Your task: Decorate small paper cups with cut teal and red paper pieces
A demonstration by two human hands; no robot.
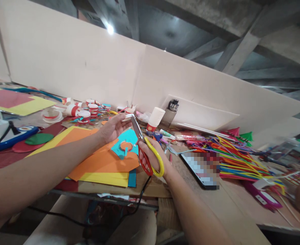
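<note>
My left hand (115,128): fingers clamped on white piece (127,117), beyond blue paper (117,149); my right hand (153,153): fingers wrapped round scissors (139,133), tips at piece; phone (197,168) right.

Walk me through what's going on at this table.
A person holds red-and-yellow-handled scissors in the right hand, with the blades up against a small white piece held in the left hand. Whether the blades are actually cutting is hard to tell. Below the hands lie sheets of orange paper and light-blue paper. Beyond them stands a stack of paper cups, and a smartphone lies to the right.
</note>
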